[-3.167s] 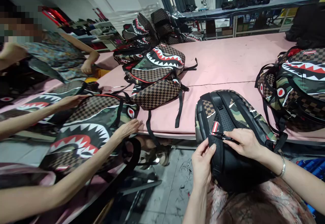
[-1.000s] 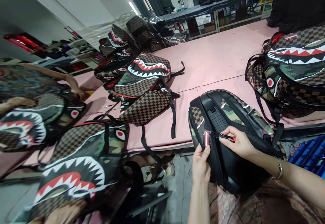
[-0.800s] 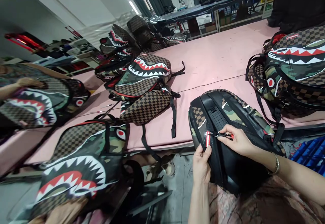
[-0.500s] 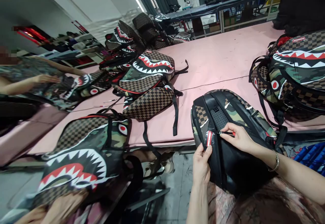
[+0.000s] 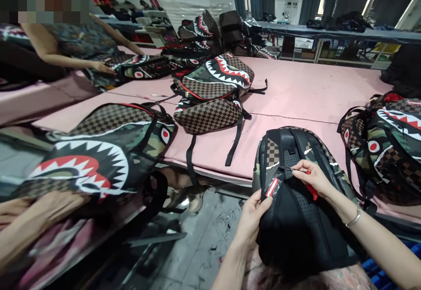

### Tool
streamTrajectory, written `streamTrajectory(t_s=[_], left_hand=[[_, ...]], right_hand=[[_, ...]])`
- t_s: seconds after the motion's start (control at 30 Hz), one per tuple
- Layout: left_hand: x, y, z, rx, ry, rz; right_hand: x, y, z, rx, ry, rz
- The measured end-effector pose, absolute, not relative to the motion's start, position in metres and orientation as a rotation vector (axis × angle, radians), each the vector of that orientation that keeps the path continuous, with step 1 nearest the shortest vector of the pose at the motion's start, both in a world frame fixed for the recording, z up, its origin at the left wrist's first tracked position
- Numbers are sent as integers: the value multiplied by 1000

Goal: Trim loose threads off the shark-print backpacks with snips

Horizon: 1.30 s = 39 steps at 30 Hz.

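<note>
A black backpack [image 5: 309, 233] with checkered and camouflage panels rests upright against my lap, its strap side toward me. My left hand [image 5: 252, 213] pinches the edge of a red-and-white tag [image 5: 272, 187] in clear film, at the bag's left strap. In my right hand [image 5: 311, 177] is a thin dark cord [image 5: 285, 167] pinched between thumb and fingertips, stretched toward the tag. Something red [image 5: 312, 191] hangs below my right palm; I cannot make out what it is.
Shark-mouth backpacks lie on the pink table [image 5: 296, 88], in the middle [image 5: 210, 79] and at the right [image 5: 388, 145]. At the left, another person's hands [image 5: 55, 206] touch a backpack [image 5: 88, 163]. A further person [image 5: 82, 40] works at the back left.
The view has swung, so the table and bags appear shifted. My right hand has drawn slightly away from the tag, and the red thing below it now shows more.
</note>
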<state>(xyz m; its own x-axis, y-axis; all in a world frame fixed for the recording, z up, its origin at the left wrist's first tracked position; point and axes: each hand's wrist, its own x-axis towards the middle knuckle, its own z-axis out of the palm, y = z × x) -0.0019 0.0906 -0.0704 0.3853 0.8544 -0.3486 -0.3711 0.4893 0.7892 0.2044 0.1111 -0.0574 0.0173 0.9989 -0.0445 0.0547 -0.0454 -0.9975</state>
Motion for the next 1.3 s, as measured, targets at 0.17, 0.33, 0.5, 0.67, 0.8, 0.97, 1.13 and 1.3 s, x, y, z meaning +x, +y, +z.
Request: streamTrajectory(t_s=[0.17,0.33,0.5,0.67,0.8,0.97,1.13,1.3], left_hand=[[-18,96,-71,650,807,797],[-35,106,-69,715,785,798],[-46,113,-64,780,735,784],[-56,119,-66,829,666,777],[-60,124,-75,830,619,761],[-61,128,-79,817,587,740],[-61,130,-79,835,615,718],[-63,131,-75,830,603,719]], right_hand=[[221,135,-45,-1340,-1568,1290],[218,154,-35,-1313,-1831,1231],[204,165,-32,-1283,-1917,1276],[197,174,-31,-1282,-1943,1346],[196,180,-32,-1266,-1961,1329],[191,184,-31,-1246,-2015,1339],[185,189,-28,-1185,-2030,1395],[189,192,-29,-1182,-1990,1421]])
